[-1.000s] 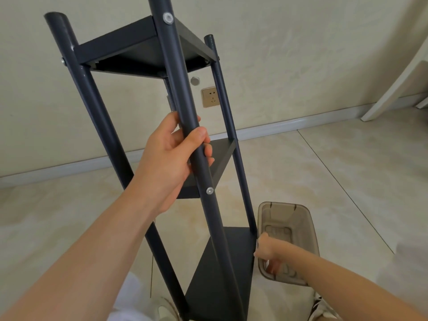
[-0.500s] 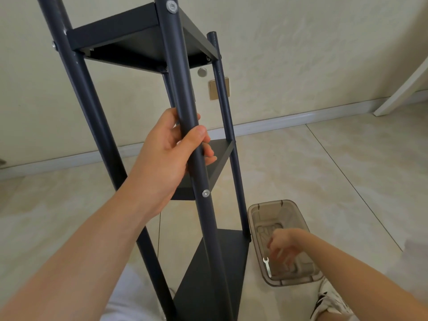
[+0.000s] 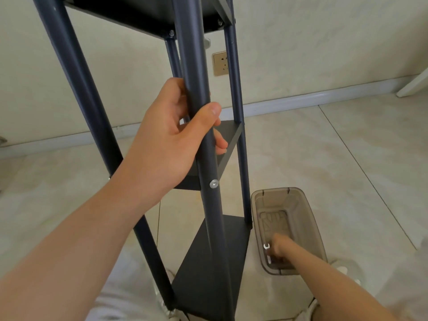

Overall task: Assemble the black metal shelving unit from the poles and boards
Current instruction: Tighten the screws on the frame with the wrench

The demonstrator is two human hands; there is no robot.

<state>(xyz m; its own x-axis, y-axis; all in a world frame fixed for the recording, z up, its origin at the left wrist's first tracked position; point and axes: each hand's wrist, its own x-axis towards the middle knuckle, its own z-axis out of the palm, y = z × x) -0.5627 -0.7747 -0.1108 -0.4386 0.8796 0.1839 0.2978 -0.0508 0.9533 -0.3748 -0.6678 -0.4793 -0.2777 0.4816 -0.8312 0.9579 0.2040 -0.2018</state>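
Steadying the shelving unit (image 3: 196, 274) upright while fetching the wrench (image 3: 267, 247).
My left hand (image 3: 166, 140) is clasping its front pole (image 3: 192, 66); my right hand (image 3: 279, 250), in the plastic bin (image 3: 305, 212) beside it, is seeking the wrench's shank, grasp unclear.

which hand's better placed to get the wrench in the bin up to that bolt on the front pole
Right. The right hand is down inside the bin, right beside the wrench, though blur hides whether it grips it. The left hand grips the front pole, probably steadying the frame.
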